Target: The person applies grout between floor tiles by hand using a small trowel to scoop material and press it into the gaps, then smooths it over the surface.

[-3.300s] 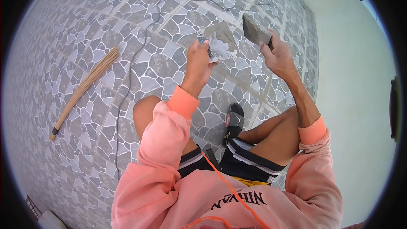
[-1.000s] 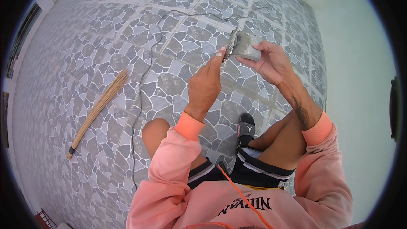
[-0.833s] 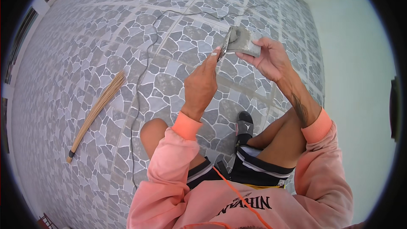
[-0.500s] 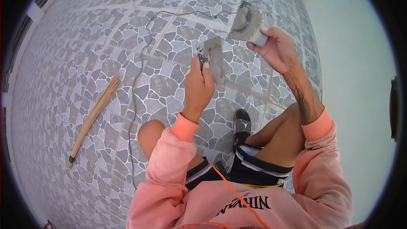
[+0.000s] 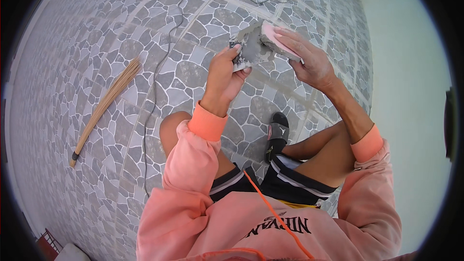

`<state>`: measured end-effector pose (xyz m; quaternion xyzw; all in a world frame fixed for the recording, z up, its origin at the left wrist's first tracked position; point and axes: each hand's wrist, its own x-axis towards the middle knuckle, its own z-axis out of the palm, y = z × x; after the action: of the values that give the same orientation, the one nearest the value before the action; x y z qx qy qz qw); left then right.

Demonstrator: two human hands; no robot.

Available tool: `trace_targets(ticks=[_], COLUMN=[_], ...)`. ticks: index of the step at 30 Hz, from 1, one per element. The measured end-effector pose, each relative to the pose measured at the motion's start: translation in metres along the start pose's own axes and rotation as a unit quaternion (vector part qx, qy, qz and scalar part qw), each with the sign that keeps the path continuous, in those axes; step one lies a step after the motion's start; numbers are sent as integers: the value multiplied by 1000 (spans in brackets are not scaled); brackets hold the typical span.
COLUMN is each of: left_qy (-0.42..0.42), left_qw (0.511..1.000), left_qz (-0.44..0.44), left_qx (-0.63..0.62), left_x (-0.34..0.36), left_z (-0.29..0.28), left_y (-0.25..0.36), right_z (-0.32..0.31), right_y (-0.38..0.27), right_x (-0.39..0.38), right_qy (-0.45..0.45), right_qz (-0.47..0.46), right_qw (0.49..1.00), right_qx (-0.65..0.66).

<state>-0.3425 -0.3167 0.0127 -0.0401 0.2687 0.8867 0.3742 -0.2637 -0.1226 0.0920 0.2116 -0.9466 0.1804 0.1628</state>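
Note:
My left hand (image 5: 223,75) grips a flat scraper (image 5: 249,48) by its dark handle, and wet grey mortar coats the broad blade. In my right hand (image 5: 313,63) is a flat rectangular piece (image 5: 273,35) with a pinkish back and grey mortar along its edge; I cannot tell what it is made of. Its back faces up, and the fingers lie across it with the thumb below. The piece's mortared edge meets the scraper blade above the floor. The mortar between the two is partly hidden.
A stick broom (image 5: 104,108) lies on the stone-patterned tile floor (image 5: 193,75) to the left. A thin dark cable (image 5: 155,79) snakes across the tiles. A pale wall (image 5: 406,92) rises on the right. My sandalled foot (image 5: 278,133) rests beneath my hands.
My right hand has turned the piece over, so its mortared face no longer shows, and brought it left onto the scraper. The left hand has tilted the scraper toward it.

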Motion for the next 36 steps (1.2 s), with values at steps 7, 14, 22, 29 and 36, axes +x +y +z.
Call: trace_targets(ticks=[7,14,22,29,36], left_qy=[-6,0,83,127,170], left_qw=[997,990,981,959,943], left_qz=[69,88,160,230,231], left_qx=[30,108,78,103,171], left_x=[-11,-2,8,14,17], left_z=[-3,-14,-37,-54,-49], left_y=[28,27,56,77,80], right_z=[6,-35,-54,-48,-34], right_y=[36,45,34,47,78], right_x=[-33,-29,-4,21,38], right_qy=[-92,103,117,48,-23], right_qz=[64,395,206,146,175], right_qw=[990,648,514,447,433], right_qx=[-90,643,824,881,884])
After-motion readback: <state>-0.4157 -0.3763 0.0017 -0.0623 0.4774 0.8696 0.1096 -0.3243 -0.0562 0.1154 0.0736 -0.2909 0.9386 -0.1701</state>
